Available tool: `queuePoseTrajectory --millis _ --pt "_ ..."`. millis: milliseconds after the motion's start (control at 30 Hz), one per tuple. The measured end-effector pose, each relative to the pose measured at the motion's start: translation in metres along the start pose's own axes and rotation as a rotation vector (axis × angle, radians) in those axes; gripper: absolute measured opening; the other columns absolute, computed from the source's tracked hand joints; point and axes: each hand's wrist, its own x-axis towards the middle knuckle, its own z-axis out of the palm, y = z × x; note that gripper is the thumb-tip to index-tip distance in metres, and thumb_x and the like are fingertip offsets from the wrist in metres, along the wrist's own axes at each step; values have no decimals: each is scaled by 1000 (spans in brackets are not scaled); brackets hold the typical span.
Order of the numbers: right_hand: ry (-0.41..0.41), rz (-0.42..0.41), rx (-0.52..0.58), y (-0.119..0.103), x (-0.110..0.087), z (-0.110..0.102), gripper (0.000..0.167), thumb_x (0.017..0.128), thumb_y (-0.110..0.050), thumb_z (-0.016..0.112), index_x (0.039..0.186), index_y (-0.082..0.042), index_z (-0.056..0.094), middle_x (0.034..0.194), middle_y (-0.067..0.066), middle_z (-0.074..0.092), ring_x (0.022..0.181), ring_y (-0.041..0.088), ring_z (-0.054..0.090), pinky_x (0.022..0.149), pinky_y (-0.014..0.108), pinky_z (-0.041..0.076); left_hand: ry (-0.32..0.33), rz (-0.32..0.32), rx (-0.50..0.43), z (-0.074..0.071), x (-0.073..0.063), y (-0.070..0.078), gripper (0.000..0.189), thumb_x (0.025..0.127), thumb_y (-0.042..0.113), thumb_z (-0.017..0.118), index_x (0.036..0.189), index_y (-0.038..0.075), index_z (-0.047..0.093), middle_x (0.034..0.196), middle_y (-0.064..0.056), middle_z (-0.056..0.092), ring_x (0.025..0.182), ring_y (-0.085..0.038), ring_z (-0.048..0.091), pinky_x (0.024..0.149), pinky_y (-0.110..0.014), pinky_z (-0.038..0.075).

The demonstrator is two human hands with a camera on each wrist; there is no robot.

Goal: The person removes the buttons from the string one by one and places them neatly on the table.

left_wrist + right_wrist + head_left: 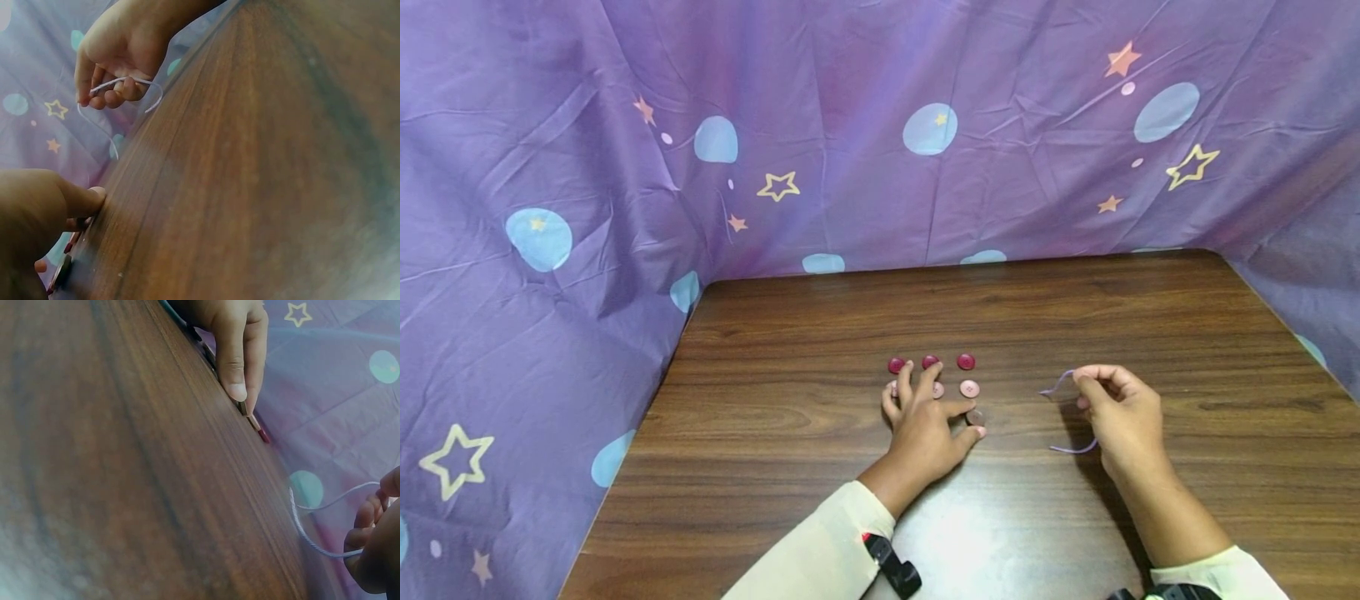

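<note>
My left hand (922, 429) lies low over the buttons, its thumb and forefinger pinching a dark brown button (975, 418) at its edges. Beyond the fingers are three dark red buttons (966, 362) in a row. In front of them is a row of pink buttons (969, 389), partly covered by my fingers. Another dark button (61, 272) shows beneath the hand in the left wrist view. My right hand (1126, 421) is raised above the table on the right. It pinches a thin purple cord (1075, 451), whose two ends hang out to the left.
The brown wooden table (760, 500) reflects a bright glare near its front. A purple cloth (850, 150) with stars and spots hangs behind it and along its sides. Dark straps with small devices (892, 567) sit on the cream sleeves.
</note>
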Motion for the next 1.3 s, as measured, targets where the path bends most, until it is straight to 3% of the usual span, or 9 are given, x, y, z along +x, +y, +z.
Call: queuePoseTrajectory --millis 767,1000,1300 --pt "11 -7 49 1 1 0 25 99 3 70 83 -16 76 73 -13 71 63 6 60 61 15 50 22 12 -21 -1 -2 -1 44 85 48 92 125 32 84 167 -13 52 161 -50 29 122 -75 22" --pt "14 -16 31 1 3 -2 24 100 2 70 85 -16 76 74 -14 71 64 5 61 62 15 51 58 46 -76 -4 -6 1 36 81 42 95 115 31 87 161 -14 57 160 -51 30 121 -75 21" --pt "17 -12 41 1 3 -2 27 99 1 70 83 -19 77 74 -15 72 64 4 60 60 15 50 67 42 -102 -9 -11 1 36 80 42 97 112 29 88 160 -11 58 161 -50 30 120 -76 22"
